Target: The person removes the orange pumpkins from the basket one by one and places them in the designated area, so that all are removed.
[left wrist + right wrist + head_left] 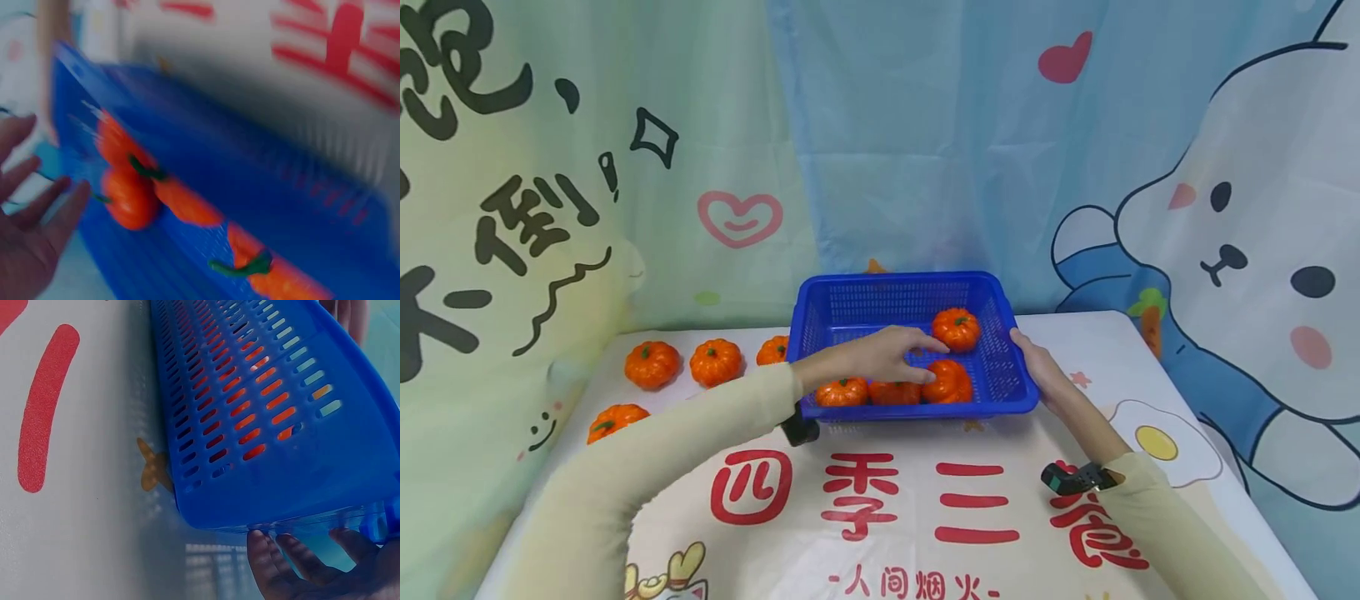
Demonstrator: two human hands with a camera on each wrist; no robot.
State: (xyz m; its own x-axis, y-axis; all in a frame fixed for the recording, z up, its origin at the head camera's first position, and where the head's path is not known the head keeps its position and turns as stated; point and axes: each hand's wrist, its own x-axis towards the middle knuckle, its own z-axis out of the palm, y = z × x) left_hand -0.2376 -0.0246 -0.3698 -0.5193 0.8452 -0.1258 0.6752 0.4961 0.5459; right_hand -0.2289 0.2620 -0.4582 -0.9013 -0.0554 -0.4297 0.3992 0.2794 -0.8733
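A blue plastic basket (917, 410) with slotted walls stands toward the back of the table, several small orange pumpkins with green stems inside. My left hand (891, 354) reaches over the basket, fingers spread above a pumpkin (950, 383) at its front right and near another pumpkin (957, 330) farther back. In the left wrist view, that hand (31, 219) has its fingers apart with nothing between them. At the basket's right end, my right hand (1037, 367) holds the rim. The right wrist view shows its fingertips (259, 547) against the outside of the end wall.
Left of the basket lie more pumpkins: one at the far left (653, 364), one beside it (717, 362), one partly behind the basket (772, 350) and one near the left sleeve (617, 421). A printed cloth (917, 500) covers the table; a patterned curtain (887, 167) hangs behind.
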